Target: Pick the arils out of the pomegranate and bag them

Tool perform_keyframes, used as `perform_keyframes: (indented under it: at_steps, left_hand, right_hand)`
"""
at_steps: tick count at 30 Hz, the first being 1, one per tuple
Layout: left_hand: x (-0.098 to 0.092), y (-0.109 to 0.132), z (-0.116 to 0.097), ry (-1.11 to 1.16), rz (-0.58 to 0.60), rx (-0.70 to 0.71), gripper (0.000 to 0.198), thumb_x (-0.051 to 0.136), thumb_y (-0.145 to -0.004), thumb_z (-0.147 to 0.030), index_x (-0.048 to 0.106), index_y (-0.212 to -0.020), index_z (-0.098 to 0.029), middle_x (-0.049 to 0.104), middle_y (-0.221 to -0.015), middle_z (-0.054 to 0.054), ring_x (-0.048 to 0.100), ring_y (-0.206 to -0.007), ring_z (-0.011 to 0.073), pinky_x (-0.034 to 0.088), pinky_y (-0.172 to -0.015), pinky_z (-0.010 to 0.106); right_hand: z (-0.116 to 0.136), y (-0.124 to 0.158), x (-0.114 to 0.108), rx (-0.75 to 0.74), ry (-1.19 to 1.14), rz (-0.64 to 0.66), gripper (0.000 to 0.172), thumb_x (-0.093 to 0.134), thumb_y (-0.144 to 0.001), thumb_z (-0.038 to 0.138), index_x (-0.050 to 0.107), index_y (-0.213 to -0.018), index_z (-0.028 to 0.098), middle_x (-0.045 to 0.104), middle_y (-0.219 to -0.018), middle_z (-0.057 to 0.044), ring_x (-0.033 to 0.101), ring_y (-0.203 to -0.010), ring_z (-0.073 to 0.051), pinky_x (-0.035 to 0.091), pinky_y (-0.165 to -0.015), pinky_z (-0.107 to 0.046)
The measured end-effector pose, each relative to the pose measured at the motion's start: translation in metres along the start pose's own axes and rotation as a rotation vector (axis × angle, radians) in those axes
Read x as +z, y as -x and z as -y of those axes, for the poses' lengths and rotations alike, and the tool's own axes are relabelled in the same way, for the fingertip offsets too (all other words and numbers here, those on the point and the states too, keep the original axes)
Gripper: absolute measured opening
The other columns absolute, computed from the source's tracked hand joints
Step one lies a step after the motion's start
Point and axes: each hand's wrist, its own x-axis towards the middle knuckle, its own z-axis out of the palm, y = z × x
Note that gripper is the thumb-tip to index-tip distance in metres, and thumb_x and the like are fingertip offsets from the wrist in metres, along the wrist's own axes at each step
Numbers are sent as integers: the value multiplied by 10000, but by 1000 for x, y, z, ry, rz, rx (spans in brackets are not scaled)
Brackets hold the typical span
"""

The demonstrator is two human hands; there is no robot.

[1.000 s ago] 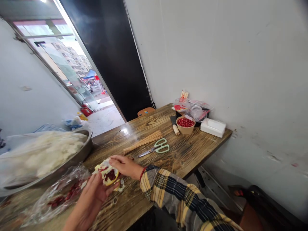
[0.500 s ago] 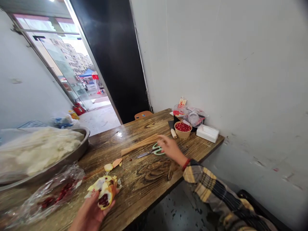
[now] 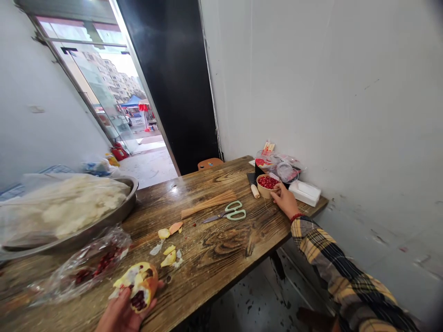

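My left hand (image 3: 126,310) is wrapped round a partly peeled pomegranate (image 3: 148,281), low over the near left part of the table; dark red seeds show in its opened side. At the far right, my right hand (image 3: 284,201) grips the near rim of a round paper bowl (image 3: 265,192) filled with red pomegranate seeds (image 3: 268,182). Pieces of peel (image 3: 168,258) lie just beyond the pomegranate. Green-handled scissors (image 3: 235,211) rest between the two hands, beside a bundle of thin wooden sticks (image 3: 209,204).
A large metal basin (image 3: 133,193) with a plastic-covered whitish mass stands at the left. Before it lies a clear plastic bag (image 3: 86,263) with red pieces. A wooden-handled knife (image 3: 255,191), a white box (image 3: 305,192) and wrapped packages (image 3: 287,171) sit near the wall.
My right hand has moved from above the scissors rightward to the bowl and taken hold of its rim. My left hand still holds the pomegranate, now slightly lower in view.
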Motion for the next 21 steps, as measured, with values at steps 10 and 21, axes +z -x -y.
perform_keyframes:
  at_steps: [10,21]
  left_hand:
    - [-3,-5,1,74,-30,-10,581,822,-546,-309,651,-1097,-232,704,-1130,52,687,-927,320,612,-626,320]
    - [-8,-6,6,77,-17,7,621,828,-545,-296,626,-1129,-242,697,-1146,65,680,-947,346,609,-597,349]
  right_hand:
    - [-6,13,3,-79,-40,-14,189,530,-841,406,535,-874,220,675,-733,-20,683,-620,-202,508,-605,-314]
    - [15,31,5,-122,-107,-77,341,499,-859,542,539,-898,206,684,-810,-63,698,-692,-221,541,-649,-342]
